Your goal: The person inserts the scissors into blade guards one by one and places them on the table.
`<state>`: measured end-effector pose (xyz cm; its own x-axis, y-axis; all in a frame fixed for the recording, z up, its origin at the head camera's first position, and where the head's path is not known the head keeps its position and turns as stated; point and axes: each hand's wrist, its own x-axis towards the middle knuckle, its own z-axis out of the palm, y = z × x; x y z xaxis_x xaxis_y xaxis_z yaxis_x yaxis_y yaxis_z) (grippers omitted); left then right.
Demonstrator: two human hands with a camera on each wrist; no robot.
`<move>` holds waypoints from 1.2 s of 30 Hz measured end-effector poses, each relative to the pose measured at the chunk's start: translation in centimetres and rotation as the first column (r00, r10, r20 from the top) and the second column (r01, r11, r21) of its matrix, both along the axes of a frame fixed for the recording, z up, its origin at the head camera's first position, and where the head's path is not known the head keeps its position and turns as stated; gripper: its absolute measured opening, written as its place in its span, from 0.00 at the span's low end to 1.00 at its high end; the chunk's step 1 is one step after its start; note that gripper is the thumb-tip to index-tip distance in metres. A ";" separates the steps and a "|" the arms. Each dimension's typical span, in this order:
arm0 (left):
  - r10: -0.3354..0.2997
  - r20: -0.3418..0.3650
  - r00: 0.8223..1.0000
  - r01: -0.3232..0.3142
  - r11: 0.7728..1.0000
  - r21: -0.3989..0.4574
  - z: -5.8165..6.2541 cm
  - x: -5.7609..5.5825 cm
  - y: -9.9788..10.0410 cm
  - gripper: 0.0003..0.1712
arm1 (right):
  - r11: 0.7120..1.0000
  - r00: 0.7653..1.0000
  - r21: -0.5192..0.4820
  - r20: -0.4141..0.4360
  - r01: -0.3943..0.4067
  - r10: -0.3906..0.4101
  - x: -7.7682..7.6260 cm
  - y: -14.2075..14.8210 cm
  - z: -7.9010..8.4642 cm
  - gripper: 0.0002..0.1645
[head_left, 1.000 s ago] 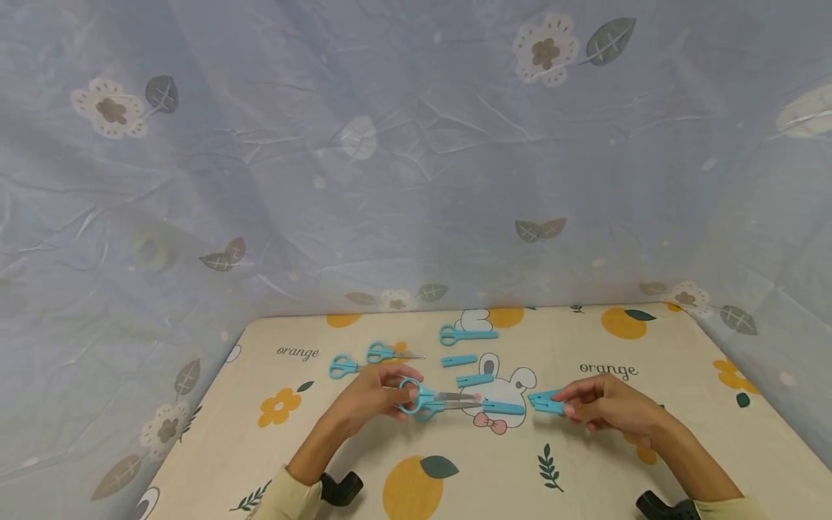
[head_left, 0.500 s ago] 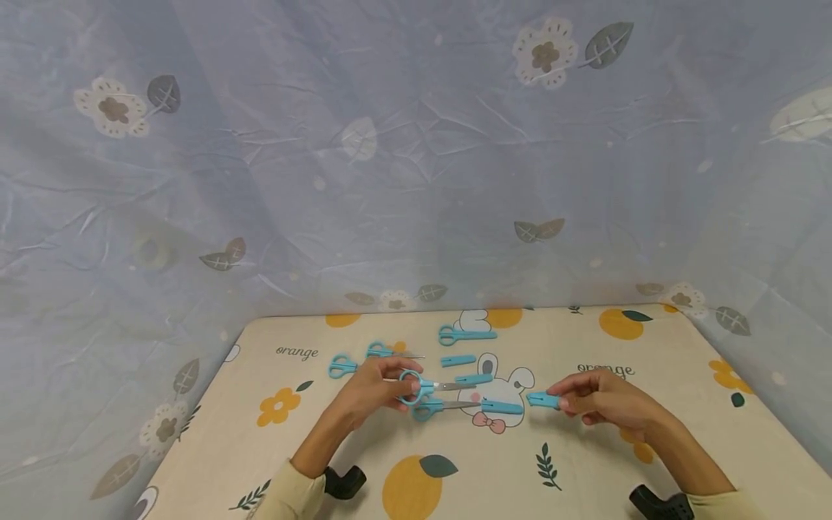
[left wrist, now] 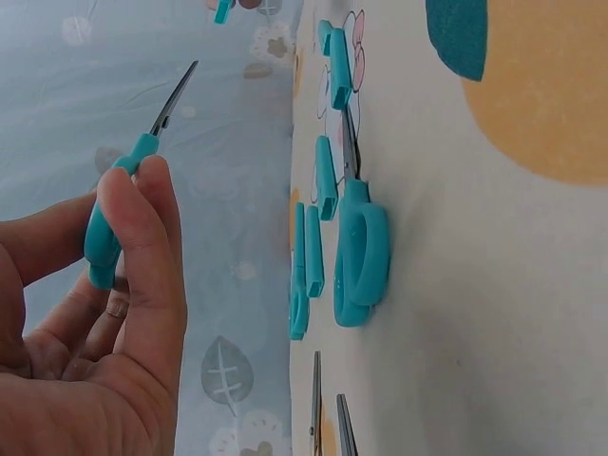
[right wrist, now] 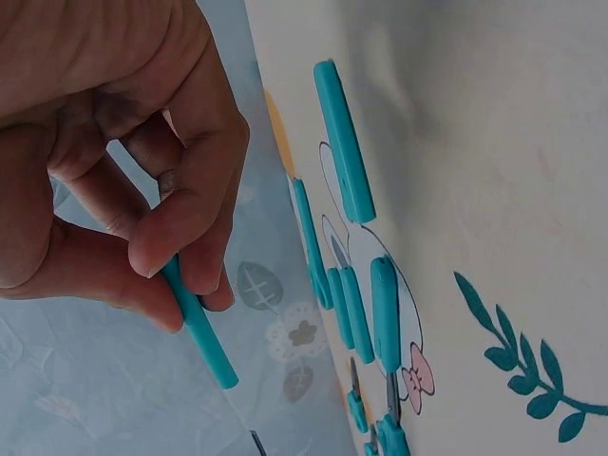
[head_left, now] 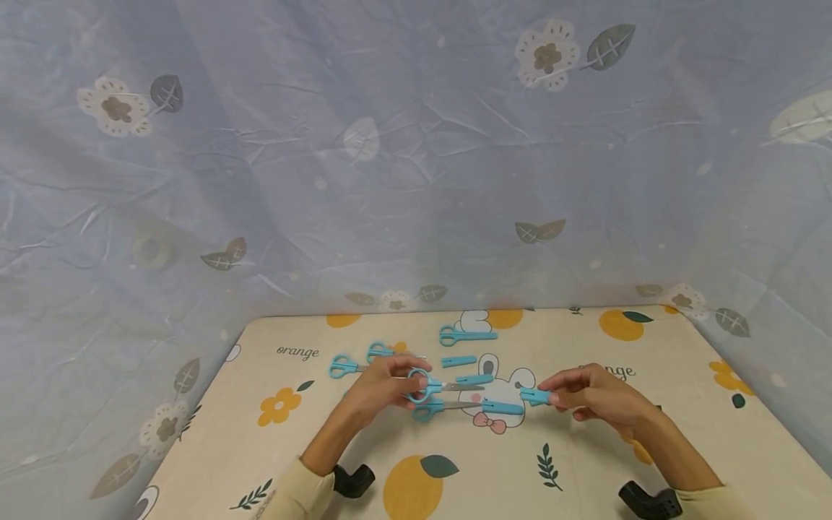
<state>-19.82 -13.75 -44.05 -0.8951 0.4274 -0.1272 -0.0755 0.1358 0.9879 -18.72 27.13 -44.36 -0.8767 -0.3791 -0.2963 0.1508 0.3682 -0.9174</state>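
Observation:
My left hand [head_left: 385, 386] holds a pair of scissors [left wrist: 104, 228] by their light blue handles, the blades pointing right. Over the table, my right hand [head_left: 598, 397] pinches a light blue blade cover [right wrist: 202, 328] between thumb and fingers. A small gap separates the blade tip from this cover in the head view. Another blade cover [right wrist: 345, 142] lies on the cloth under the right hand. Below the held scissors lie more scissors [left wrist: 364, 252], their blades reaching a blade cover [head_left: 503, 408]; I cannot tell whether the tip is inside.
Covered scissors [head_left: 468, 335] lie at the back. Two loose covers, a rear one [head_left: 458, 361] and a nearer one [head_left: 475, 379], lie in front of them. Bare scissors [head_left: 342, 366] and a second bare pair [head_left: 380, 352] lie left. A patterned cloth [head_left: 325, 462] covers the table; curtains surround it.
My right hand has moved left with the blade cover. My left hand has shifted slightly right with the scissors, so blade and cover are closer together.

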 end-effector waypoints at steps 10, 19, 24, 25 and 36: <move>-0.005 -0.001 1.000 0.005 1.000 -0.003 0.1 0.0 0.8 0.21 | 0.999 0.999 -0.039 -0.030 -0.028 0.027 -0.2 -0.8 0.0 0.25; -0.007 -0.018 1.000 0.007 1.000 -0.012 0.1 -0.1 1.2 0.19 | 0.998 0.999 -0.061 -0.030 -0.032 0.030 -0.3 -1.4 -0.1 0.24; -0.014 -0.017 1.000 0.014 1.000 -0.004 0.1 -0.1 1.5 0.19 | 0.998 0.999 -0.062 -0.042 -0.034 0.031 -0.4 -1.7 -0.1 0.24; -0.015 -0.017 1.000 0.015 1.000 -0.001 0.1 -0.1 1.5 0.19 | 0.997 0.999 -0.064 -0.040 -0.033 0.031 -0.4 -1.8 -0.1 0.24; -0.017 0.007 1.000 0.017 1.000 0.013 0.1 -0.1 1.9 0.19 | 0.993 0.998 -0.102 -0.041 -0.059 0.055 -0.5 -2.3 -0.2 0.23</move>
